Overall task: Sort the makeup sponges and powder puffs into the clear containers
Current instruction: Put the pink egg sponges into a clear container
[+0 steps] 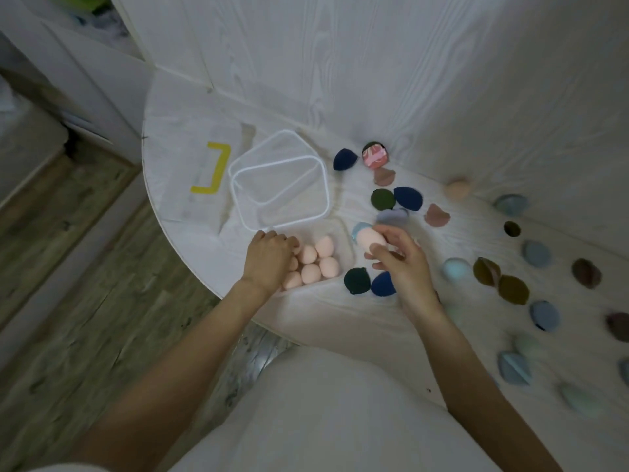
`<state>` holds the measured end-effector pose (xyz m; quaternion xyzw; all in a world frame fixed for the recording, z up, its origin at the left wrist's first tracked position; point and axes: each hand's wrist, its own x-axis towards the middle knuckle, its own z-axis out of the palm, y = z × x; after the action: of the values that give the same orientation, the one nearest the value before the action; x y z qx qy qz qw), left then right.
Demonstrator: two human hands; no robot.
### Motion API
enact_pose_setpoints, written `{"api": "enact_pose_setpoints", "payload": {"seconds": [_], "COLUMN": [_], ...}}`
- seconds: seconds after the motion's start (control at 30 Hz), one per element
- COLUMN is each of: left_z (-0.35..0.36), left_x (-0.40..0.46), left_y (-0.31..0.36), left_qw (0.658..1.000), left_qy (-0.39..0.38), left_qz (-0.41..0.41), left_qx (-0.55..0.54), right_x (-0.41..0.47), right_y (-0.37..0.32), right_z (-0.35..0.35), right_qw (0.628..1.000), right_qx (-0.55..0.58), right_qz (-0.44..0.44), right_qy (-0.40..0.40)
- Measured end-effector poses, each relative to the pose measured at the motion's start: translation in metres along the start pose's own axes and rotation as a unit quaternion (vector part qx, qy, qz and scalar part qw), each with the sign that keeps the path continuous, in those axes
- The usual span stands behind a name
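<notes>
A clear container (pixel 342 233) near the table's front edge holds several peach egg-shaped makeup sponges (pixel 311 272). My left hand (pixel 269 260) rests inside its left side, fingers curled on the sponges. My right hand (pixel 398 264) holds one peach sponge (pixel 371 240) just right of that container. Two empty clear containers (pixel 238 172) with white rims sit stacked behind it. Powder puffs lie scattered to the right: navy (pixel 407 198), dark green (pixel 356 280), mauve (pixel 436 215), olive (pixel 513 289) and light blue (pixel 536 253). Another peach sponge (pixel 457 189) lies by the wall.
The white wood-grain table (pixel 340 318) has a rounded front-left edge, with wooden floor (pixel 85 267) below. A white wall panel (pixel 374 63) rises behind. A clear bag with a yellow mark (pixel 214 172) lies left of the containers. A pink round item (pixel 374 158) sits at the back.
</notes>
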<state>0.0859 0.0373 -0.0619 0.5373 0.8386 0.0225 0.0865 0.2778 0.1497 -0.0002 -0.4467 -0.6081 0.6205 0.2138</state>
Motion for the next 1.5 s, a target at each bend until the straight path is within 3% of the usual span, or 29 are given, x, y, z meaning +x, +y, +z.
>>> {"api": "enact_pose_setpoints", "payload": {"seconds": [0.1, 0.23, 0.33, 0.5, 0.6, 0.73, 0.9, 1.0, 1.13, 1.33, 1.5], "left_z": [-0.001, -0.003, -0.003, 0.006, 0.008, 0.006, 0.01, 0.01, 0.008, 0.008, 0.003], "left_x": [0.002, 0.008, 0.011, 0.001, -0.005, -0.007, -0.011, -0.012, -0.014, -0.017, -0.022], "left_y": [0.004, 0.008, 0.017, 0.006, -0.001, -0.005, -0.005, -0.004, -0.006, -0.003, 0.008], "left_qw": [1.0, 0.992, 0.988, 0.999, 0.997, 0.996, 0.995, 0.995, 0.996, 0.995, 0.988], "left_qy": [0.012, -0.073, -0.085, -0.006, -0.022, -0.059, -0.082, -0.074, -0.037, -0.014, 0.061], "left_qz": [0.007, 0.005, 0.025, 0.044, 0.063, 0.06, 0.061, 0.062, 0.054, 0.058, 0.048], "left_qx": [0.025, 0.099, 0.125, 0.002, -0.024, -0.019, -0.011, -0.024, -0.06, -0.078, -0.131], "right_x": [0.012, 0.028, 0.04, 0.055, 0.059, 0.065, 0.068, 0.071, 0.066, 0.075, 0.067], "right_y": [0.001, 0.003, 0.002, 0.008, 0.013, 0.024, 0.034, 0.026, 0.017, 0.03, 0.038], "right_z": [0.006, 0.016, 0.026, 0.045, 0.06, 0.073, 0.079, 0.084, 0.087, 0.094, 0.067], "right_qw": [0.999, 0.994, 0.987, 0.944, 0.887, 0.772, 0.693, 0.689, 0.689, 0.66, 0.776], "right_qx": [-0.028, -0.089, -0.139, -0.268, -0.367, -0.508, -0.607, -0.627, -0.634, -0.699, -0.54], "right_qz": [-0.009, -0.033, -0.054, -0.175, -0.265, -0.366, -0.353, -0.309, -0.329, -0.247, -0.316], "right_qy": [-0.019, -0.049, -0.066, -0.082, -0.092, -0.111, -0.16, -0.189, -0.124, -0.127, -0.083]}}
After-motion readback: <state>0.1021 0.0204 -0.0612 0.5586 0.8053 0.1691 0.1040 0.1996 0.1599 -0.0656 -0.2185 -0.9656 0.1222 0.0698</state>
